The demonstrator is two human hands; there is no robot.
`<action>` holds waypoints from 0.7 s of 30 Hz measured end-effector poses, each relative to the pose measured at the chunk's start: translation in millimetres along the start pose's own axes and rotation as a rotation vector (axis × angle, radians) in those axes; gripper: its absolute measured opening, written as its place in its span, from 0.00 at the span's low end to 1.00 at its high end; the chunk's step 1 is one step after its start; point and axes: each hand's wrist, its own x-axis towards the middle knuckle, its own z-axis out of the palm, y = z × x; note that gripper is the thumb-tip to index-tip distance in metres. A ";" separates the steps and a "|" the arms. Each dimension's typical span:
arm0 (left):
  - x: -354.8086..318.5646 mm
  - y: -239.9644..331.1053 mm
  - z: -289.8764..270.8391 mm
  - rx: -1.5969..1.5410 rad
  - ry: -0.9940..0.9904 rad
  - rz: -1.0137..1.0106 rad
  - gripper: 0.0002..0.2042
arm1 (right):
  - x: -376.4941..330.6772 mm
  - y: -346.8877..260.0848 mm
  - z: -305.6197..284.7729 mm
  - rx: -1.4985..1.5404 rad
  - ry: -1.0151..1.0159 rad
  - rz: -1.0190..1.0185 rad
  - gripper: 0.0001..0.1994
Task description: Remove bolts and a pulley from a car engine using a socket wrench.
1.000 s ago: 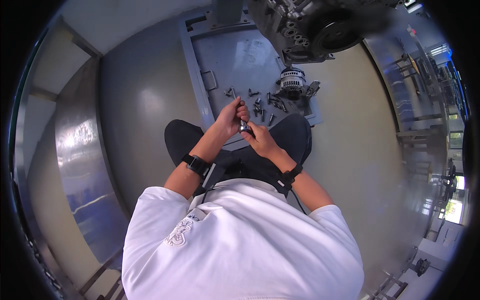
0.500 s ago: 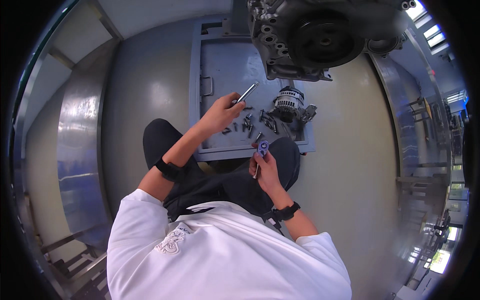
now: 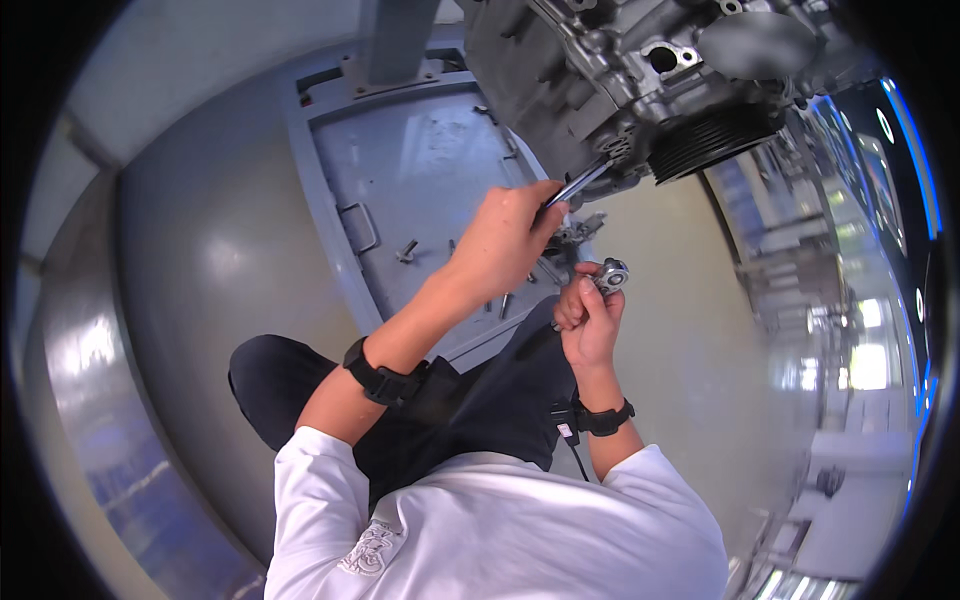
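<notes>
A slim shiny metal extension bar (image 3: 580,183) is gripped in my left hand (image 3: 508,235). The bar's far end meets the lower edge of the engine block (image 3: 600,80), close to the ribbed black pulley (image 3: 715,142); whether it sits on a bolt or in a hole is too small to tell. Lower and to the right, my right hand (image 3: 590,318) is closed round a ratchet wrench (image 3: 612,275), its round head showing above the thumb. The ratchet and the bar are apart.
Beneath the engine is a grey metal tray (image 3: 385,180) with a handle (image 3: 360,228). Several loose bolts lie on it, one bolt (image 3: 407,251) near the handle. The alternator (image 3: 578,236) is partly hidden behind my hands. A grey post (image 3: 395,40) rises at the back.
My left hand has carried the bar forward and right, up to the engine block. My right hand with the ratchet has shifted up and right. The whole view has turned toward the engine.
</notes>
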 end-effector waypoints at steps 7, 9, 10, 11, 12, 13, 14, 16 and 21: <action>29.7 9.0 -4.8 -0.142 -0.174 -0.015 0.12 | -27.2 -15.1 60.4 -0.170 0.392 -0.127 0.07; 32.1 0.5 -2.7 -0.150 -0.159 -0.003 0.12 | -35.0 -15.4 72.8 -0.216 0.425 -0.139 0.10; 35.9 -1.8 -4.8 -0.166 -0.125 0.013 0.12 | -40.1 -16.3 78.2 -0.211 0.452 -0.149 0.10; 37.7 -2.2 -6.4 -0.170 -0.150 0.019 0.12 | -46.5 -18.5 81.8 -0.236 0.465 -0.119 0.10; 39.3 -1.4 -8.0 -0.141 -0.161 0.018 0.11 | -51.7 -21.5 84.2 -0.260 0.476 -0.088 0.11; 40.5 -3.5 -9.8 -0.114 -0.178 0.021 0.10 | -55.7 -20.8 85.6 -0.253 0.501 -0.100 0.11; 43.8 -9.2 -9.1 -0.088 -0.166 0.062 0.09 | -58.4 -20.5 85.8 -0.270 0.515 -0.103 0.11; 52.1 -14.1 -11.9 -0.035 -0.159 0.129 0.09 | -62.2 -17.7 85.9 -0.283 0.542 -0.114 0.11; 50.5 -28.0 4.1 0.012 -0.060 0.260 0.11 | -60.3 -3.2 80.0 -0.187 0.528 -0.141 0.11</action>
